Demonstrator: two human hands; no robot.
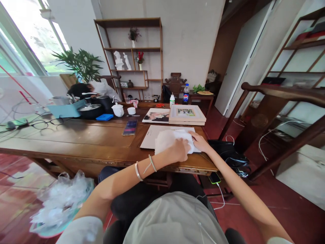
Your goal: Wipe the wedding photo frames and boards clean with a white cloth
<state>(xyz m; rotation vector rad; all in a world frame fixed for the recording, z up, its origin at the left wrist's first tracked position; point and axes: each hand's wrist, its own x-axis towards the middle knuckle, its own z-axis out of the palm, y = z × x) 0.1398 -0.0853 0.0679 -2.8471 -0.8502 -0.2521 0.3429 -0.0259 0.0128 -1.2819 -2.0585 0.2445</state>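
A folded white cloth [165, 140] lies on a flat, pale, closed laptop-like slab [148, 137] with small lettering, near the table's front edge. My left hand [181, 149], reaching in below two bracelets, is closed with its knuckles up and presses into the cloth. Its fingertips are hidden in the folds. At the slab's right side, my right hand [199, 141] rests with fingers stretched out and apart, touching the cloth's right edge. Just behind are a framed picture [187, 113] on a pale box and a flat printed board [154, 115].
On the wooden table [111, 142] stand a phone [130, 127], blue box [104, 117], white lidded pot [117, 109], white bottle [172, 99] and cola bottle [186, 94]. A chair [264, 95] and black bag [228, 154] are right. A bag-lined basket [63, 203] sits lower left.
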